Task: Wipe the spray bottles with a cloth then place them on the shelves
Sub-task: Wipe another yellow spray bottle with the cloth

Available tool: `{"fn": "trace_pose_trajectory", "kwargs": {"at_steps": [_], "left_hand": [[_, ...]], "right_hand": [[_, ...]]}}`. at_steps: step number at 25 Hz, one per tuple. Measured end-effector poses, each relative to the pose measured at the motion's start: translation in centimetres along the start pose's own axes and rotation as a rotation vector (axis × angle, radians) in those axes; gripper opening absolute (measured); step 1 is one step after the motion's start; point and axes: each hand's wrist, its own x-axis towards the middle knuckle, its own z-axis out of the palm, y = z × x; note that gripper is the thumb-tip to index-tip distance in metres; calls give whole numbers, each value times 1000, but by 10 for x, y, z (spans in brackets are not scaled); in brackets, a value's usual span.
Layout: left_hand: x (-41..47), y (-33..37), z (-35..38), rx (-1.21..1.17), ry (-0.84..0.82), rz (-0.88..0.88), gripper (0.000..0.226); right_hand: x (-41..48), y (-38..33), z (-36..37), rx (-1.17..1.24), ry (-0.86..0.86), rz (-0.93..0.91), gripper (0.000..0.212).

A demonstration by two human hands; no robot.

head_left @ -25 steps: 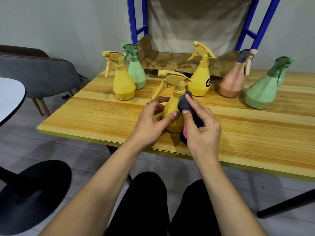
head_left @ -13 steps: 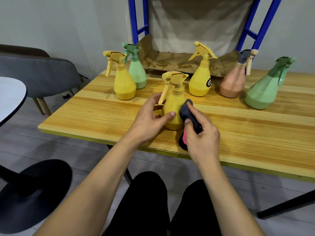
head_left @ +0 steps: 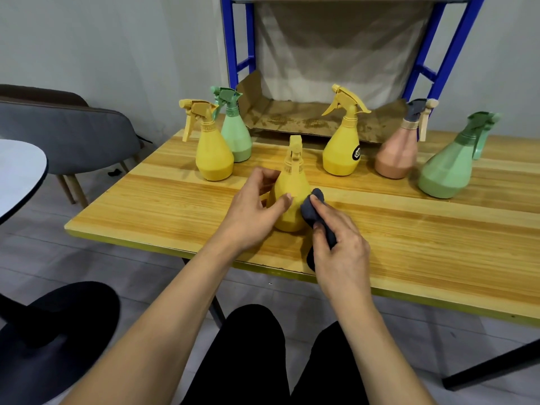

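Bottle being wiped: the yellow spray bottle [head_left: 292, 191] stands upright on the wooden table [head_left: 409, 238], near the front edge and ahead of the row of others. Its trigger head is turned end-on to me.
Left hand: my left hand [head_left: 251, 211] grasps that bottle from the left, with the fingers curled round its far side and the thumb laid across the front of its belly.
Right hand: my right hand [head_left: 342, 249] pinches a dark grey cloth [head_left: 315, 207] between thumb and fingers. It presses the bunched end against the bottle's lower right side (the cloth's tail shows below my palm).
Back row, left: a second yellow bottle [head_left: 214, 159] stands with a pale green bottle [head_left: 236, 138] just behind it. I cannot tell whether they touch.
Back row, middle: a yellow bottle with a black sticker [head_left: 340, 154] stands apart from the rest.
Back row, right: a pink bottle [head_left: 396, 156] with a dark grey head stands next to a larger green bottle [head_left: 447, 171]. The green one looks tilted at the edge of view (the wide lens may add to that).
Shelves: a blue metal shelf frame [head_left: 235, 39] stands behind the table, with a sheet of cardboard [head_left: 315, 119] lying on its low shelf.
Surroundings: a grey chair [head_left: 67, 138] and a white round tabletop [head_left: 17, 173] are at the far left. My knees in black trousers [head_left: 251, 361] are below the table edge.
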Motion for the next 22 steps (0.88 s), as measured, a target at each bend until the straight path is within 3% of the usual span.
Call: {"fn": "trace_pose_trajectory", "kwargs": {"at_steps": [7,12,17,22], "left_hand": [[0,-5,-3,217,-4,51,68],[-2,-1,1,9,-23,64,56],[-3,9,6,29,29,118,38],[-8,14,5,29,47,126,40]], "right_hand": [[20,-11,-5,308,69,93,48],[23,-19,-26,431,353,-13,39],[29,-36,-12,435,173,-122,36],[45,-32,-15,390,137,-108,40]]}}
